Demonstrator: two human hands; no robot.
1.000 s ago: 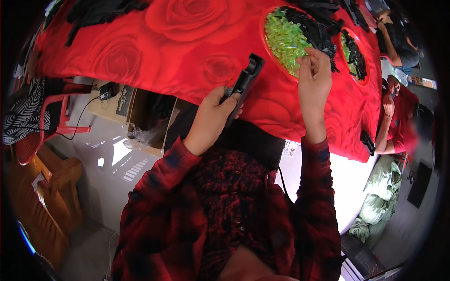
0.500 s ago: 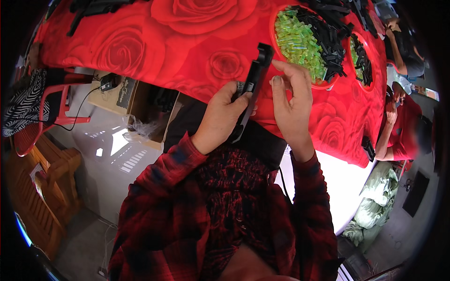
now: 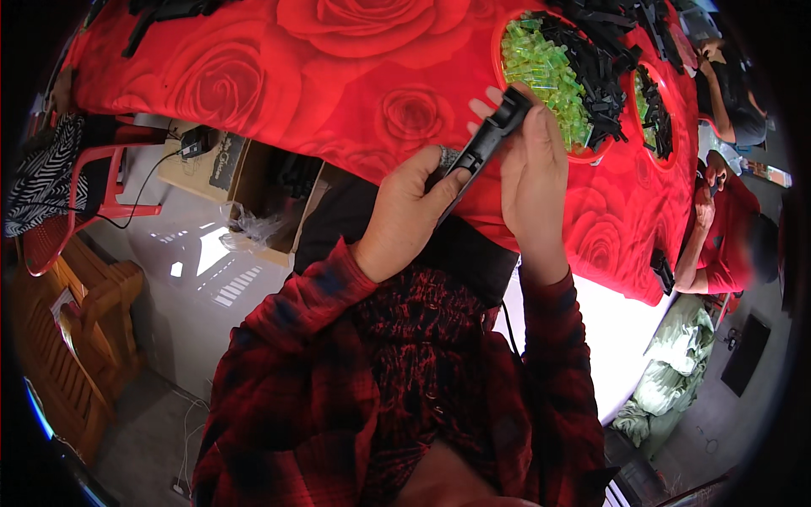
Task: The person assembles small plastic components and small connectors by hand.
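Note:
A long, narrow black plastic piece [image 3: 483, 145] with a raised, blocky far end is tilted up and to the right in front of my body. My left hand [image 3: 411, 205] is closed round its lower part, with the thumb on top. At the upper end, my right hand [image 3: 538, 173] holds the piece between thumb and fingers, its fingertips showing past the far side. A grey patch shows by my left index finger; I cannot tell what it is.
Past my right hand, a red tray [image 3: 589, 157] holds yellow-green clear pieces [image 3: 541, 72] and small black parts [image 3: 596, 80]. A second red tray [image 3: 670, 152] stands beside it. More black pieces [image 3: 169, 10] lie at the far left. At right, a person in red [image 3: 733, 224] is seated.
My right hand has moved up behind the black piece's upper end and taken hold of it. The piece now leans further to the right. My left hand keeps its grip.

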